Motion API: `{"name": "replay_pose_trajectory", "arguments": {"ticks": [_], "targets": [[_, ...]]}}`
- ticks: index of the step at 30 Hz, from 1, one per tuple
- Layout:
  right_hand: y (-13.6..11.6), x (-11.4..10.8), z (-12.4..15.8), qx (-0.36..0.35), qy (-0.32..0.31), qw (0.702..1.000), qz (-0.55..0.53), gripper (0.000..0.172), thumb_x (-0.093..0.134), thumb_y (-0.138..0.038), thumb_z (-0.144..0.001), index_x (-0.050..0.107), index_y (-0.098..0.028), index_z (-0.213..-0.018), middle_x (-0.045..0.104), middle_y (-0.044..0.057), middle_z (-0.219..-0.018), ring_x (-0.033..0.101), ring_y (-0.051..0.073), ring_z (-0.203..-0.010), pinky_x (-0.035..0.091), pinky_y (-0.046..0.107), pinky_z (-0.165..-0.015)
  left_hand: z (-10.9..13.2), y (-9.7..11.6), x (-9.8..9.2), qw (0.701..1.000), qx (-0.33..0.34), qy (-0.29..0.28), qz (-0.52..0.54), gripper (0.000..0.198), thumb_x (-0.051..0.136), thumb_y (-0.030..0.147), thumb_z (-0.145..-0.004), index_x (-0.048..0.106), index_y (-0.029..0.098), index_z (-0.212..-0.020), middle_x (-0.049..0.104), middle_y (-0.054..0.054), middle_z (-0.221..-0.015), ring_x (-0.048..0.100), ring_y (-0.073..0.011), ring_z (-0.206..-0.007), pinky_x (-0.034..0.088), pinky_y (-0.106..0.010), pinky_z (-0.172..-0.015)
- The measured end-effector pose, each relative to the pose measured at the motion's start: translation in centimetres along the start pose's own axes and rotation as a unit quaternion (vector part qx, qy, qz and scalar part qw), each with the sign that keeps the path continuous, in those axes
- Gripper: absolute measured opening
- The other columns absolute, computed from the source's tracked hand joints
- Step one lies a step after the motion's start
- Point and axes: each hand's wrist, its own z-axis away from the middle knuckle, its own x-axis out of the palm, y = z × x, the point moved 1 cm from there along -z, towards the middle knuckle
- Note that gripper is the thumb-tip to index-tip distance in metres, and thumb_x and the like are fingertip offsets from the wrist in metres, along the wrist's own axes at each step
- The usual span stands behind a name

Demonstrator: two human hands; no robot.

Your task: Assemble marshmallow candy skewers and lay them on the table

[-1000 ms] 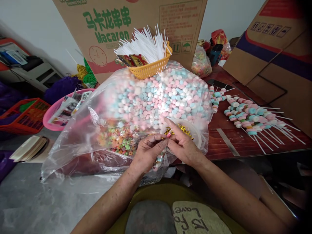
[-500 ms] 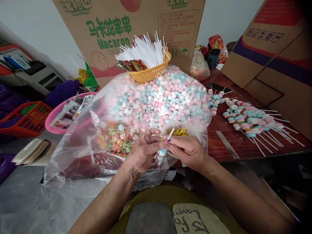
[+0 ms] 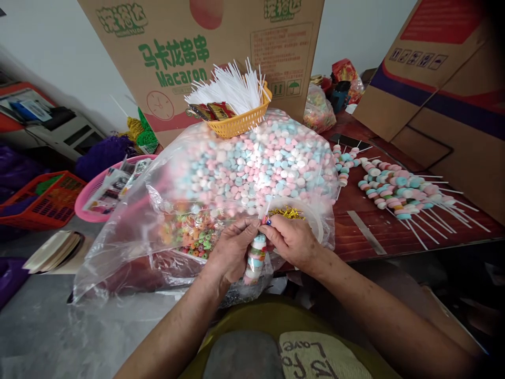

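Observation:
A wrapped candy skewer (image 3: 256,259) of stacked blue, white and pink marshmallows hangs between my two hands, its white stick pointing up and away. My left hand (image 3: 235,243) pinches the gathered neck of its wrapper from the left. From the other side my right hand (image 3: 294,238) is closed at the same neck, where a small bit of pink and blue shows at the fingertips. Behind my right hand stands a white bowl (image 3: 317,223) with gold twist ties (image 3: 289,212). Beyond both hands lies a big clear bag of pastel marshmallows (image 3: 252,163).
A yellow basket (image 3: 240,124) of white sticks rests on the bag, before a large cardboard box (image 3: 173,63). Colourful candy rings (image 3: 197,237) lie left of my hands. Finished-looking marshmallow skewers (image 3: 402,192) are piled on the red table (image 3: 339,231) at right. A pink basin (image 3: 84,202) stands left.
The skewer has tilted so its marshmallow part shows more fully below my hands. My right hand has shifted slightly left, closer to my left hand, and its fingers are more curled.

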Motion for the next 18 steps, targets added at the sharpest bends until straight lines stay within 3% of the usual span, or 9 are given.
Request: {"name": "replay_pose_trajectory", "arguments": {"ticks": [3,5,7,9,12,15,16,18], "targets": [[0.0,-0.1,-0.4,-0.013,-0.057,0.998,0.034,0.028,0.04,-0.03,-0.092,0.042,-0.02,-0.066,0.045,-0.003,-0.052,0.036,0.01,-0.047,0.022,0.025,-0.05,0.3,0.6,-0.1,0.996,-0.01,-0.026,-0.088,0.032,0.077,0.042,-0.066,0.067,0.012,-0.073,0.06,0.001,-0.054,0.054,-0.0091,-0.047,0.042,-0.02,-0.045],[-0.2,-0.4,-0.6,-0.003,-0.103,0.994,0.019,0.025,0.042,-0.028,-0.09,0.043,-0.019,-0.066,0.046,-0.003,-0.053,0.037,0.01,-0.049,0.023,0.025,-0.051,0.2,1.1,-0.3,0.988,-0.023,-0.054,-0.142,0.033,0.079,0.04,-0.062,0.068,0.011,-0.072,0.062,-0.001,-0.056,0.055,-0.0101,-0.049,0.042,-0.02,-0.047],[-0.6,-0.6,-0.5,0.006,-0.141,0.99,-0.024,0.022,0.044,-0.025,-0.089,0.045,-0.019,-0.068,0.048,-0.003,-0.056,0.04,0.009,-0.05,0.025,0.022,-0.051,0.0,1.3,-0.6,0.986,-0.014,-0.038,-0.16,0.033,0.082,0.038,-0.056,0.067,0.011,-0.068,0.062,0.0,-0.056,0.055,-0.0102,-0.051,0.042,-0.021,-0.049],[-0.7,-0.6,-0.3,-0.021,-0.154,0.987,-0.038,0.019,0.042,-0.02,-0.089,0.047,-0.018,-0.07,0.051,-0.003,-0.059,0.043,0.009,-0.053,0.028,0.021,-0.052,-0.1,1.2,-0.7,0.984,0.01,0.002,-0.178,0.031,0.078,0.041,-0.06,0.064,0.013,-0.065,0.06,0.001,-0.054,0.052,-0.0098,-0.048,0.041,-0.021,-0.048],[-0.6,-0.7,-0.2,-0.112,-0.085,0.987,0.074,0.022,0.037,-0.013,-0.087,0.048,-0.017,-0.069,0.05,0.0,-0.057,0.042,0.011,-0.053,0.028,0.025,-0.051,0.2,0.9,-0.5,0.943,0.111,0.043,-0.31,0.029,0.064,0.044,-0.074,0.063,0.016,-0.067,0.063,-0.001,-0.062,0.057,-0.0131,-0.058,0.044,-0.025,-0.056],[-1.0,-0.9,-1.0,-0.119,0.029,0.972,0.203,0.026,0.037,-0.013,-0.088,0.045,-0.019,-0.064,0.044,0.0,-0.052,0.037,0.012,-0.049,0.025,0.028,-0.05,1.4,1.7,-0.7,0.876,0.24,0.123,-0.399,0.037,0.06,0.048,-0.079,0.064,0.019,-0.101,0.069,-0.005,-0.085,0.062,-0.0184,-0.081,0.048,-0.03,-0.073],[-1.5,-0.8,-1.3,-0.108,0.052,0.97,0.21,0.027,0.037,-0.013,-0.089,0.045,-0.019,-0.064,0.044,0.0,-0.051,0.037,0.013,-0.049,0.024,0.029,-0.05,2.0,2.2,-1.1,0.88,0.243,0.144,-0.383,0.049,0.058,0.052,-0.079,0.057,0.02,-0.116,0.07,-0.006,-0.091,0.063,-0.02,-0.084,0.049,-0.032,-0.075],[-3.1,-0.1,-1.8,-0.119,0.067,0.975,0.177,0.025,0.036,-0.015,-0.089,0.046,-0.019,-0.066,0.046,0.001,-0.053,0.037,0.013,-0.05,0.025,0.029,-0.049,3.3,3.4,-2.1,0.934,0.156,0.115,-0.299,0.065,0.046,0.061,-0.084,0.045,0.02,-0.134,0.071,-0.009,-0.091,0.065,-0.023,-0.084,0.051,-0.037,-0.074]]}}
